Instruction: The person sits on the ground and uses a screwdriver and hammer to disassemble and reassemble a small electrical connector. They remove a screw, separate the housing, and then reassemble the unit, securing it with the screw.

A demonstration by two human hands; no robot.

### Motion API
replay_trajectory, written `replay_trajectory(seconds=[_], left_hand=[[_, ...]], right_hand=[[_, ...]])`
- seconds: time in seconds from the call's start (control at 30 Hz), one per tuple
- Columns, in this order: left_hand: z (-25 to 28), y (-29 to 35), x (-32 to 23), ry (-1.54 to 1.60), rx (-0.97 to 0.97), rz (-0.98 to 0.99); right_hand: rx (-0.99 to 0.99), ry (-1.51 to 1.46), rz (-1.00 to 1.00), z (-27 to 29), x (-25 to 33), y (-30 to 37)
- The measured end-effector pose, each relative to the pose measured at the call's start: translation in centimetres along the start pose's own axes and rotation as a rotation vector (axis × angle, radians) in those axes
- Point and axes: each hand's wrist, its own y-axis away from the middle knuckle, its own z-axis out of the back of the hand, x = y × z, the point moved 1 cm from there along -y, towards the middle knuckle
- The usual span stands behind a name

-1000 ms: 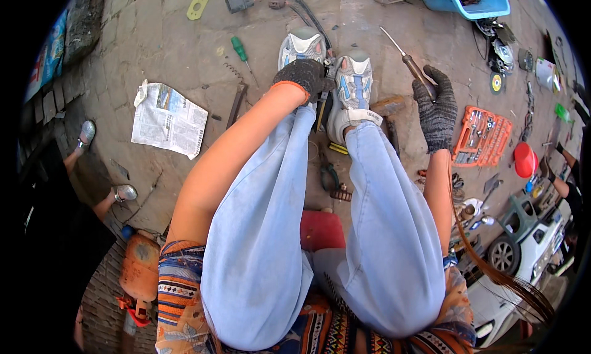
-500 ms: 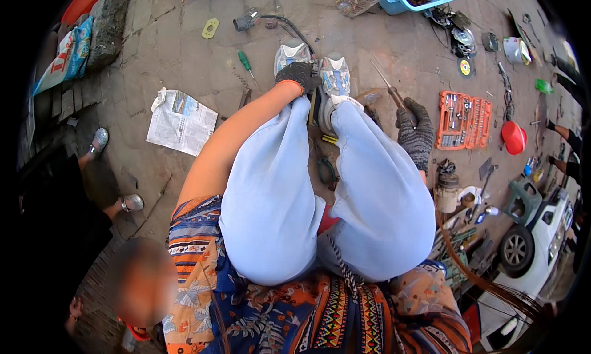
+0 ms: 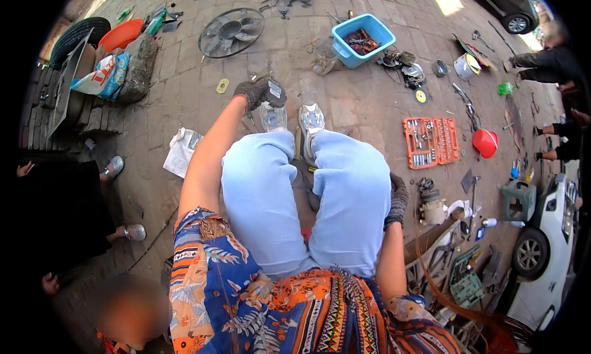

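Holding dark block-shaped part (image 3: 276, 94): left hand (image 3: 249, 94), closed on it, shifted outward | right hand (image 3: 398, 201): drawn back beside knee (image 3: 368, 163), grip hidden — cannot tell | screwdriver: gone from view — no tool visible at part

A bright patch of light (image 3: 444, 0) lies on grey-brown paving (image 3: 363, 95), a white car (image 3: 557, 255) at far right.

We see large red letters across a blue-and-white bag (image 3: 112, 77) on the left. A pale label (image 3: 274, 88) sits on the dark boxy part (image 3: 278, 100); its print, like that on the paper sheet (image 3: 180, 154), seems too small for us to read.
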Motion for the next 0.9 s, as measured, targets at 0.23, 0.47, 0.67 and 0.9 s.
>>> replay_trajectory(seconds=[0.23,0.47,0.67,0.9], left_hand=[[5.2,6.4,-2.7,0.103,0.019,-0.092],[7.0,11.3,-6.6,0.013,-0.015,-0.27],[5.9,14.5,-7.5,0.129,-0.051,-0.31],[5.0,13.6,-6.8,0.258,-0.077,-0.324]], right_hand=[[-0.148,0.106,0.196,1.6,4.0,3.4],[-0.121,-0.047,0.071,3.6,8.4,7.2],[-0.099,-0.166,0.098,4.4,3.3,5.6],[-0.1,-0.008,0.049,7.4,6.1,6.0]])
